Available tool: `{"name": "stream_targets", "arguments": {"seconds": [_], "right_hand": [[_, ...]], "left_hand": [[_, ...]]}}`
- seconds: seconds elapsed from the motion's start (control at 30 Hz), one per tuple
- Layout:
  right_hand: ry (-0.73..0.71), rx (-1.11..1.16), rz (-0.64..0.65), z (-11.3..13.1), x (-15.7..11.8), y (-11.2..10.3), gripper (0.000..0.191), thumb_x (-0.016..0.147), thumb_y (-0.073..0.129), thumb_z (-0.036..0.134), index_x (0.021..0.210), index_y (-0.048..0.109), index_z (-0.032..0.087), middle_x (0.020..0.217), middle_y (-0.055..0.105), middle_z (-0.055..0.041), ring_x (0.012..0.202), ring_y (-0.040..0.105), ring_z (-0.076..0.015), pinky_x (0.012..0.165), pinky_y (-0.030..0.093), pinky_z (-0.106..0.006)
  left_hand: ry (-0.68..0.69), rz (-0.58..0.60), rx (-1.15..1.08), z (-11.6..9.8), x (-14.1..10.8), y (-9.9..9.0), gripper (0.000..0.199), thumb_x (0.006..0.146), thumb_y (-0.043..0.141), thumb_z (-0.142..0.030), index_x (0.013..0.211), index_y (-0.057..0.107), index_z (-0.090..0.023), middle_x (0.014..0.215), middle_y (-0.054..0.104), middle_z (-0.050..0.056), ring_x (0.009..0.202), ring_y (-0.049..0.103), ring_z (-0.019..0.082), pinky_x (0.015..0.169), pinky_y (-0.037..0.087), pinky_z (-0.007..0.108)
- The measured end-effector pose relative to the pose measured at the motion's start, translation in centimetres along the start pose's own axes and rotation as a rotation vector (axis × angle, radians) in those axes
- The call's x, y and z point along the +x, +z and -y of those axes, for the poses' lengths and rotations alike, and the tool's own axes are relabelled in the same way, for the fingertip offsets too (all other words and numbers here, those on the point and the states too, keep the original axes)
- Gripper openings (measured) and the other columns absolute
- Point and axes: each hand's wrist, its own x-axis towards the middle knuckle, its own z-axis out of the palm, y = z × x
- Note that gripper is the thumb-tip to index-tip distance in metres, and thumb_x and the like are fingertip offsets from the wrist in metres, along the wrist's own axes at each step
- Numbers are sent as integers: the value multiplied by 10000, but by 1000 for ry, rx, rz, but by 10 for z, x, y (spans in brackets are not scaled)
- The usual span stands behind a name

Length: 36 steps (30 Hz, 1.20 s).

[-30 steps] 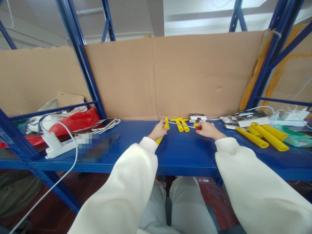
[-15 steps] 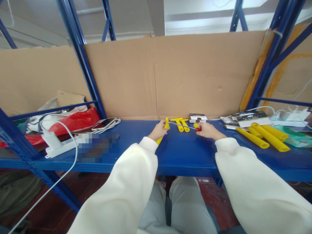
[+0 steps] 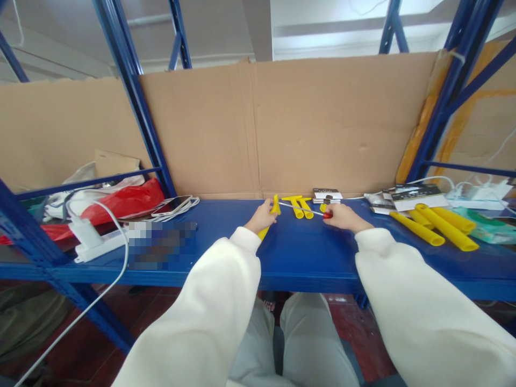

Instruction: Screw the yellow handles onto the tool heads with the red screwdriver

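My left hand (image 3: 261, 216) is closed around a yellow T-shaped plastic piece (image 3: 276, 205), its tube part pointing down toward the bench's front edge. In my right hand (image 3: 342, 216) is a screwdriver (image 3: 328, 214) with a red handle. Its thin metal shaft runs left, and the tip meets the head of the yellow piece; whether it sits in a screw is too small to tell. Behind the shaft lie two more yellow T-shaped pieces (image 3: 297, 208) side by side. A small yellow part (image 3: 323, 207) shows just beyond my right fingers.
Several yellow tubes (image 3: 447, 228) lie at the right beside black-and-white packets (image 3: 419, 196). A small stack of packets (image 3: 327, 194) stands against the cardboard panel (image 3: 322, 123). On the left are a white power strip (image 3: 99, 244), a cable and a red bag (image 3: 137, 199).
The screwdriver's handle seems to have turned slightly in my right hand. Both hands stay in nearly the same place.
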Motion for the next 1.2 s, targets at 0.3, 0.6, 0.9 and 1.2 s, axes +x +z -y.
{"name": "stream_targets", "arguments": {"seconds": [0.3, 0.6, 0.9, 1.2], "right_hand": [[6, 37, 16, -1, 2, 0, 170, 755, 640, 226, 666, 495, 236, 638, 610, 7, 626, 574, -156, 578, 382, -239], [-40, 74, 61, -6, 3, 4, 129, 719, 660, 184, 670, 550, 230, 630, 635, 5, 625, 593, -156, 565, 394, -234], [-110, 232, 134, -1, 0, 0, 111, 676, 675, 151, 760, 643, 217, 769, 721, -19, 720, 658, -181, 663, 475, -257], [-122, 231, 162, 1, -1, -3, 95, 680, 665, 132, 735, 653, 209, 774, 736, -27, 732, 678, -189, 681, 490, -269]], "left_hand": [[-21, 8, 23, -4, -2, -1, 389, 899, 646, -45, 1259, 554, -160, 1237, 727, 139, 536, 613, 47, 504, 473, 151], [-16, -52, 46, -1, 0, 0, 406, 903, 609, -8, 1281, 550, -143, 1261, 721, 153, 527, 601, 41, 573, 522, 180], [129, -100, 228, 15, 13, 4, 453, 890, 652, -89, 1327, 569, -174, 1291, 712, 170, 1054, 741, 242, 934, 579, 376], [185, -141, 370, 15, 13, 0, 474, 865, 653, -95, 1326, 592, -181, 1240, 734, 160, 1227, 679, 284, 1066, 504, 434]]}}
